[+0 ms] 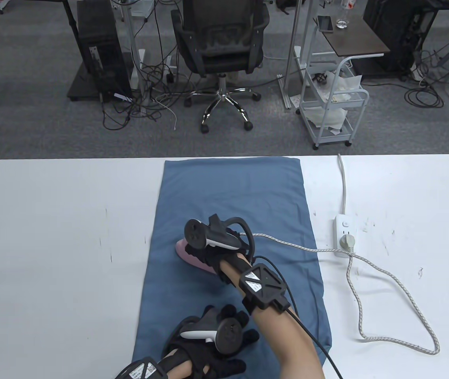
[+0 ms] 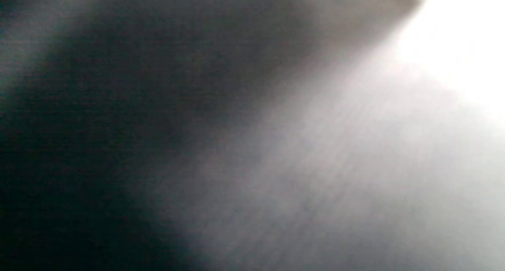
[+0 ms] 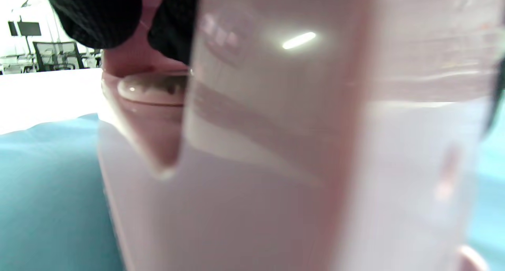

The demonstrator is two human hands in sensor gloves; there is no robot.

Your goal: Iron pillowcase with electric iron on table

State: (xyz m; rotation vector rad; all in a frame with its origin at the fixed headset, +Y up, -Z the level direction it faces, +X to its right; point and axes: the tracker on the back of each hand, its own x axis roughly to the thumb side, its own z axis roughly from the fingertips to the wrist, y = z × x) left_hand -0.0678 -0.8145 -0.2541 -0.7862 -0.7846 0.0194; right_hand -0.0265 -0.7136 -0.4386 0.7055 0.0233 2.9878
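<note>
My right hand (image 1: 212,252) grips the pink plastic electric iron (image 1: 193,258) by its handle; my left hand (image 1: 208,343) lies flat, pinning the soft, slippery blue pillowcase (image 1: 232,189).

Table view: set high, aimed down over the table (image 1: 51,205).
Left wrist view: blurred, unreadable.
Right wrist view: pressed close to the iron (image 3: 276,144), shared with the table view (image 1: 193,256).

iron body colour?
Pale pink. The iron fills the right wrist view; in the table view the right hand gripping it hides most of it.
</note>
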